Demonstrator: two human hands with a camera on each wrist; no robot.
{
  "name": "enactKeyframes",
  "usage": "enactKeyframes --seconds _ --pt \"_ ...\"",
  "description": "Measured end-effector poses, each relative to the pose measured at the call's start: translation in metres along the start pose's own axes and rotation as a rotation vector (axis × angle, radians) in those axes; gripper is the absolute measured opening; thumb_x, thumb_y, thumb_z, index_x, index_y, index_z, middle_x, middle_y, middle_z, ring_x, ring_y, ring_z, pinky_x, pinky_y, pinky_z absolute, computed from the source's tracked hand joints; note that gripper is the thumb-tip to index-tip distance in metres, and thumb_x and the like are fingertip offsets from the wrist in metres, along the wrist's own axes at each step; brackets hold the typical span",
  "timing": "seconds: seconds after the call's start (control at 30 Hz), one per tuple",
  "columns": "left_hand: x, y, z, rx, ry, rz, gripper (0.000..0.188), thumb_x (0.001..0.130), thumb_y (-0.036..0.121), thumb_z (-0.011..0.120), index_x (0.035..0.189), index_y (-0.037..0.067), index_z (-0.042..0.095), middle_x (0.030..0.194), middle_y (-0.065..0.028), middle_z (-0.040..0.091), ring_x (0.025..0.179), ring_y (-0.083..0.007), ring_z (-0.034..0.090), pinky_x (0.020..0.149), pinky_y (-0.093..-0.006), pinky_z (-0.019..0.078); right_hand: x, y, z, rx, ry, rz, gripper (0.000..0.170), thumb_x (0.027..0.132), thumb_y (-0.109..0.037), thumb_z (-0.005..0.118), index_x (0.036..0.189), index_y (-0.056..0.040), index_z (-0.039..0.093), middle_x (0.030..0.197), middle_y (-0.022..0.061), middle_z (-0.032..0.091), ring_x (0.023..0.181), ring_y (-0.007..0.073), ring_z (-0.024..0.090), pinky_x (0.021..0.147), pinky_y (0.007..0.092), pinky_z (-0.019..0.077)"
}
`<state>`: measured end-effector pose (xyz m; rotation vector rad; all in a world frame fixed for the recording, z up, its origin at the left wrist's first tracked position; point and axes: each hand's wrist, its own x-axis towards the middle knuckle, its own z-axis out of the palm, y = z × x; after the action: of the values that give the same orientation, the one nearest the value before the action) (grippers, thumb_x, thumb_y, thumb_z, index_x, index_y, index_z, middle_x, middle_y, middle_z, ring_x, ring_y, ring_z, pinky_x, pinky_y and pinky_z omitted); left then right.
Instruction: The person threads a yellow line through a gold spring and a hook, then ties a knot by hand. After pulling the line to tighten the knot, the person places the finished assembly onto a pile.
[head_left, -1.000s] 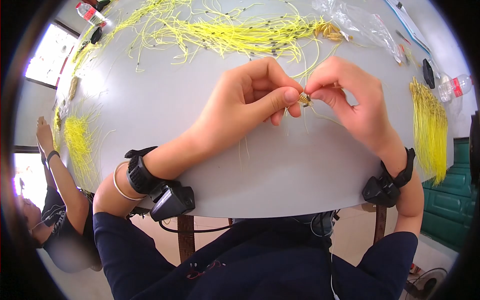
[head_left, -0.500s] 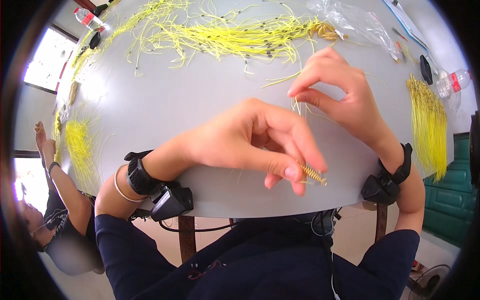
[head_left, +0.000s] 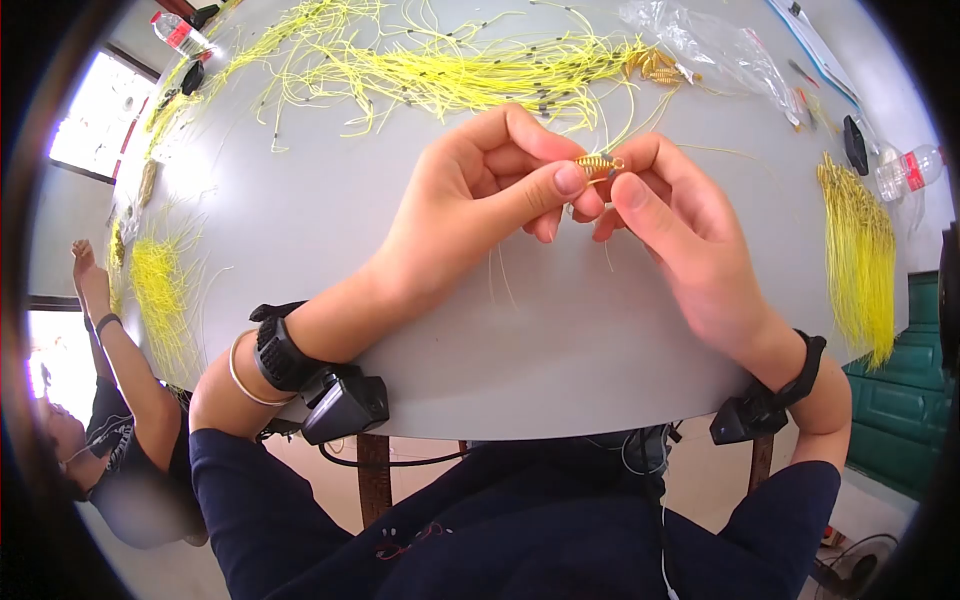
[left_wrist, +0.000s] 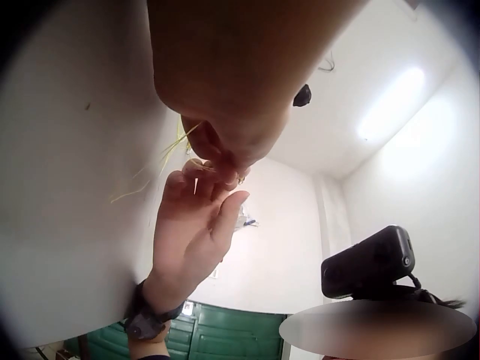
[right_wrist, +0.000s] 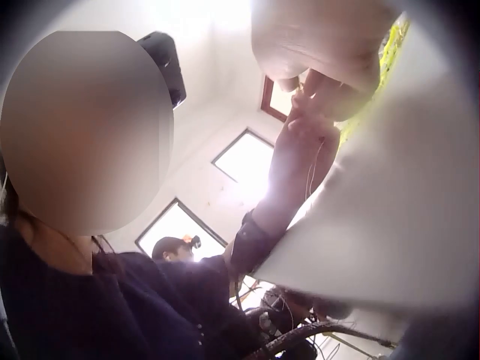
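Note:
In the head view a small gold coiled piece [head_left: 598, 163] is pinched between thumb and forefinger of the left hand [head_left: 490, 190]. The right hand [head_left: 685, 220] meets it from the other side, its fingers at the piece's right end and its thumb just below. Thin yellow strands hang under both hands. In the left wrist view, the right hand [left_wrist: 187, 232] has its fingertips against the left hand [left_wrist: 225, 82], with yellow strands [left_wrist: 169, 154] trailing off. The right wrist view shows the left hand [right_wrist: 304, 142] below the right hand [right_wrist: 322, 45]; the piece is mostly hidden there.
Yellow cords [head_left: 450, 75] with dark bits lie across the table's far side, near gold pieces [head_left: 655, 66] and a plastic bag [head_left: 710, 45]. Yellow bundles [head_left: 858, 250] hang at the right edge. Bottles [head_left: 910, 172] stand at both sides. Another person [head_left: 130, 400] sits at left.
The left hand went down and right with the gold piece, then came back up. The right hand moved away holding strands, then came down to meet the left hand at the piece.

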<state>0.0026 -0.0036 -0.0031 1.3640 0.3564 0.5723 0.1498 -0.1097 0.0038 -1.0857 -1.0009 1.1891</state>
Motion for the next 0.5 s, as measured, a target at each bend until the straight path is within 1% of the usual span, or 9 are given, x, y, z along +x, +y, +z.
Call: enactKeyframes --seconds 0.07,0.1,0.17,0.23,0.3,0.33,0.4,0.43,0.5 --pt "0.0 0.0 -0.001 0.005 -0.052 -0.03 0.011 0.088 0.013 0.057 0.088 0.006 0.048 0.081 -0.0067 0.061 0.063 -0.0055 0.05 0.056 -0.0174 0.0402 0.001 0.0 -0.001 -0.046 0.007 -0.014 0.017 0.09 -0.021 0.053 0.093 -0.0048 0.051 0.087 0.0018 0.059 0.084 0.0058 0.053 0.073 0.0202 0.0383" --pt "0.0 0.0 -0.001 0.003 -0.054 -0.03 0.011 0.088 0.013 0.057 0.088 0.006 0.048 0.081 -0.0067 0.061 0.063 -0.0055 0.05 0.056 -0.0174 0.0402 0.001 -0.001 -0.002 -0.092 0.014 -0.03 0.015 0.09 -0.02 0.054 0.091 -0.0052 0.051 0.087 0.001 0.059 0.084 0.0055 0.053 0.073 0.0201 0.0386" --pt "0.0 0.001 0.0 0.032 -0.042 -0.057 0.012 0.087 0.012 0.057 0.087 0.006 0.047 0.08 -0.0064 0.061 0.063 -0.0056 0.051 0.057 -0.0176 0.041 0.002 0.0 -0.004 -0.124 0.036 -0.038 0.013 0.089 -0.019 0.054 0.09 -0.0054 0.052 0.087 0.0013 0.06 0.084 0.0057 0.053 0.074 0.0205 0.039" --pt "-0.001 0.004 0.002 0.045 -0.066 -0.066 0.013 0.087 0.011 0.058 0.087 0.007 0.045 0.08 -0.0063 0.061 0.065 -0.0061 0.052 0.058 -0.0182 0.0416 0.002 -0.001 -0.004 -0.156 0.06 -0.045 0.012 0.089 -0.018 0.055 0.089 -0.0056 0.053 0.087 0.0016 0.06 0.083 0.0059 0.054 0.075 0.0208 0.0395" --pt "-0.002 0.004 0.002 0.058 -0.093 -0.076 0.014 0.087 0.011 0.058 0.086 0.007 0.044 0.08 -0.0062 0.061 0.067 -0.0066 0.054 0.06 -0.0188 0.0421 0.003 -0.001 -0.001 -0.105 0.116 -0.09 0.008 0.088 -0.014 0.055 0.086 -0.0059 0.054 0.092 0.0043 0.061 0.085 0.0077 0.055 0.079 0.0231 0.0408" --pt "-0.002 0.002 0.0 0.07 -0.123 -0.069 0.016 0.086 0.011 0.059 0.085 0.007 0.044 0.079 -0.0061 0.061 0.07 -0.0074 0.055 0.062 -0.0196 0.0425 0.003 -0.001 -0.003 -0.109 0.12 -0.09 0.008 0.088 -0.014 0.055 0.086 -0.0059 0.054 0.092 0.0043 0.061 0.085 0.0077 0.055 0.079 0.0231 0.0408" --pt "-0.002 0.001 0.0 0.079 -0.157 -0.061 0.017 0.086 0.011 0.06 0.085 0.008 0.043 0.079 -0.006 0.061 0.072 -0.0082 0.056 0.065 -0.0205 0.043 0.006 0.002 -0.008 -0.018 0.058 -0.192 0.012 0.091 -0.019 0.048 0.092 -0.0084 0.053 0.112 0.011 0.056 0.095 0.0121 0.053 0.085 0.0283 0.0403" --pt "-0.003 0.002 0.002 0.063 -0.164 -0.08 0.018 0.085 0.011 0.06 0.083 0.008 0.042 0.079 -0.006 0.062 0.075 -0.009 0.057 0.066 -0.0212 0.0431 0.007 -0.001 -0.009 -0.021 0.062 -0.191 0.012 0.091 -0.019 0.048 0.092 -0.0084 0.053 0.112 0.011 0.056 0.095 0.0121 0.053 0.085 0.0283 0.0403" --pt "-0.004 0.003 0.003 0.044 -0.173 -0.099 0.018 0.085 0.01 0.06 0.082 0.008 0.042 0.078 -0.0061 0.062 0.077 -0.0097 0.058 0.068 -0.022 0.0432 0.009 -0.015 -0.012 0.236 0.075 -0.255 0.016 0.092 -0.019 0.046 0.097 -0.0067 0.055 0.114 0.0121 0.056 0.095 0.0132 0.055 0.087 0.0295 0.0405"
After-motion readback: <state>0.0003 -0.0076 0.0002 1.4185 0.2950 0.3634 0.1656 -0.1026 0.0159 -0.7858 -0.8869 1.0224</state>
